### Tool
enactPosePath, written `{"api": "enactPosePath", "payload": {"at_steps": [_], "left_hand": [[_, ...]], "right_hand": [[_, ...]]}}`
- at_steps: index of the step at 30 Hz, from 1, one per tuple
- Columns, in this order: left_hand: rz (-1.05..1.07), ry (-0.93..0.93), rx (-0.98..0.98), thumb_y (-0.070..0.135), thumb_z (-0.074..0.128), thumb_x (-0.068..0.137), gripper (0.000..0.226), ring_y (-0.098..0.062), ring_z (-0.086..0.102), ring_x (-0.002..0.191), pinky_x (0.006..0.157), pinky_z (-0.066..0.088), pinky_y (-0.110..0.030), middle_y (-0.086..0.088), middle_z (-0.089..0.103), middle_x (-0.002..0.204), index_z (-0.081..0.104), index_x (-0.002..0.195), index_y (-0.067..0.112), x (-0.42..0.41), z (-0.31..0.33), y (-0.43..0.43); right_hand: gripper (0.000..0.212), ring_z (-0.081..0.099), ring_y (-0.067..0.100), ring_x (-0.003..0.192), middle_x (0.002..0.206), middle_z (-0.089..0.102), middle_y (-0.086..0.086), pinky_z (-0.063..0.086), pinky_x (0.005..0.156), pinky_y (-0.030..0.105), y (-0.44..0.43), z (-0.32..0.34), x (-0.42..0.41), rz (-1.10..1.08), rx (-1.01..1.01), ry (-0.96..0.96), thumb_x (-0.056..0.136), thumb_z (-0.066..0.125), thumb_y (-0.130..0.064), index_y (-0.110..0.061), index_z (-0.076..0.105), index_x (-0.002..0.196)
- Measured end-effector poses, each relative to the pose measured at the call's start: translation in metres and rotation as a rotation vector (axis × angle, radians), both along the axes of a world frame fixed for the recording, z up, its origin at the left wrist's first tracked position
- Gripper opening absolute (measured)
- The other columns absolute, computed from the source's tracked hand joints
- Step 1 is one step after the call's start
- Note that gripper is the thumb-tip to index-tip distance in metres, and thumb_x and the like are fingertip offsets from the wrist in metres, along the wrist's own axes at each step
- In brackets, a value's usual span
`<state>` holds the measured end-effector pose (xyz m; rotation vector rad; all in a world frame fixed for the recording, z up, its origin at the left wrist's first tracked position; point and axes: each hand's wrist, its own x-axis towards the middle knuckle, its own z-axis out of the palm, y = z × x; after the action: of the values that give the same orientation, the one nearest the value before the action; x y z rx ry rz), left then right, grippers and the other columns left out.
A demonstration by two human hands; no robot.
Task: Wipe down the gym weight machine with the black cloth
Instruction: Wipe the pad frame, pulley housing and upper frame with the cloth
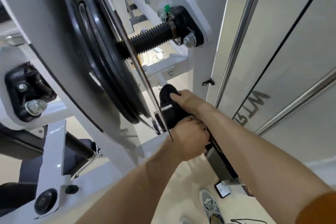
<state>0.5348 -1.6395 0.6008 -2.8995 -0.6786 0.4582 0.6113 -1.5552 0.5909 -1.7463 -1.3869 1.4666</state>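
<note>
The right hand pinches the upper part of the black cloth, its thumb lying across the fabric and its fingers hidden behind it. The left hand is just below, with its fingers curled and seemingly closed over the cloth's lower end. The cloth hangs between the hands, low inside the white frame of the weight machine, just right of a thin metal plate edge. A large black pulley wheel and a threaded rod are above it. A chrome guide rod runs up the right side. A grey sneaker stands on the floor.
</note>
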Motion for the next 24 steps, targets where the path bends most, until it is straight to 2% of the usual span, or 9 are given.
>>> {"api": "enactPosePath", "payload": {"at_steps": [2,5,8,11,13,16,19,22,24], "left_hand": [[-0.122,-0.066,0.077,0.026,0.076,0.064,0.007,-0.013,0.064,0.077,0.083,0.047,-0.026,0.010,0.066,0.070,0.070,0.062,0.025,-0.002,-0.008,0.001],[-0.131,-0.235,0.182,0.021,0.057,0.078,0.014,-0.017,0.062,0.084,0.092,0.040,-0.031,0.004,0.066,0.081,0.070,0.072,0.021,-0.007,-0.013,-0.003],[0.076,-0.394,0.239,0.020,0.038,0.080,0.026,-0.023,0.055,0.086,0.093,0.036,-0.040,-0.003,0.058,0.086,0.064,0.080,0.016,-0.009,-0.009,-0.006],[0.172,-0.378,0.254,0.030,0.034,0.081,0.035,-0.026,0.052,0.083,0.093,0.043,-0.045,-0.005,0.055,0.081,0.065,0.074,0.014,-0.009,-0.008,-0.005],[0.113,-0.393,0.248,0.025,0.035,0.082,0.034,-0.025,0.048,0.084,0.088,0.049,-0.046,-0.005,0.057,0.080,0.067,0.075,0.015,-0.008,-0.010,-0.005],[0.004,-0.492,0.141,0.016,0.044,0.077,0.028,-0.028,0.053,0.087,0.079,0.048,-0.042,-0.009,0.062,0.093,0.068,0.090,0.010,-0.010,-0.006,-0.011],[0.038,-0.699,0.137,0.005,0.049,0.072,0.021,-0.030,0.058,0.085,0.083,0.047,-0.040,-0.013,0.064,0.093,0.063,0.087,0.006,-0.013,0.000,-0.008],[0.040,-0.773,0.068,-0.003,0.053,0.070,0.024,-0.033,0.056,0.091,0.090,0.046,-0.036,-0.020,0.062,0.099,0.063,0.092,0.000,-0.015,0.001,-0.018],[0.093,-0.795,-0.004,-0.001,0.055,0.073,0.030,-0.034,0.053,0.103,0.098,0.044,-0.037,-0.022,0.059,0.108,0.062,0.102,0.000,-0.019,-0.003,-0.038]], "right_hand": [[0.026,0.062,0.018,0.069,0.078,0.068,0.007,0.047,0.064,0.026,-0.030,0.000,0.022,0.072,-0.099,0.048,0.099,0.052,-0.025,-0.004,0.068,0.095],[0.026,0.060,0.018,0.064,0.073,0.066,0.007,0.048,0.062,0.027,-0.048,0.007,0.038,0.026,-0.128,0.135,0.099,0.055,-0.027,-0.005,0.068,0.093],[0.028,0.064,0.017,0.082,0.099,0.067,0.004,0.051,0.071,0.023,-0.031,0.013,0.029,-0.264,-0.052,0.367,0.099,0.054,-0.026,-0.010,0.061,0.120],[0.030,0.064,0.018,0.098,0.106,0.069,0.002,0.049,0.093,0.030,-0.029,0.014,0.017,-0.131,-0.107,0.313,0.097,0.057,-0.031,-0.014,0.064,0.120],[0.017,0.066,0.016,0.078,0.082,0.071,0.002,0.053,0.082,0.030,-0.043,0.009,0.025,-0.083,-0.143,0.304,0.097,0.057,-0.026,-0.014,0.070,0.098],[0.021,0.062,0.012,0.051,0.056,0.064,0.001,0.051,0.053,0.022,-0.075,0.004,0.042,-0.233,-0.242,0.591,0.100,0.051,-0.014,-0.012,0.065,0.085],[0.034,0.069,0.016,0.072,0.078,0.070,0.009,0.056,0.065,0.024,-0.100,-0.005,0.046,-0.315,-0.177,0.822,0.099,0.034,0.001,-0.002,0.067,0.092],[0.032,0.063,0.033,0.109,0.113,0.064,0.025,0.051,0.095,0.041,-0.124,-0.006,0.043,-0.367,-0.107,0.848,0.095,0.037,0.003,0.010,0.059,0.118],[0.030,0.062,0.038,0.112,0.119,0.062,0.030,0.048,0.098,0.049,-0.143,-0.010,0.049,-0.394,-0.106,0.822,0.095,0.043,0.003,0.006,0.062,0.119]]}}
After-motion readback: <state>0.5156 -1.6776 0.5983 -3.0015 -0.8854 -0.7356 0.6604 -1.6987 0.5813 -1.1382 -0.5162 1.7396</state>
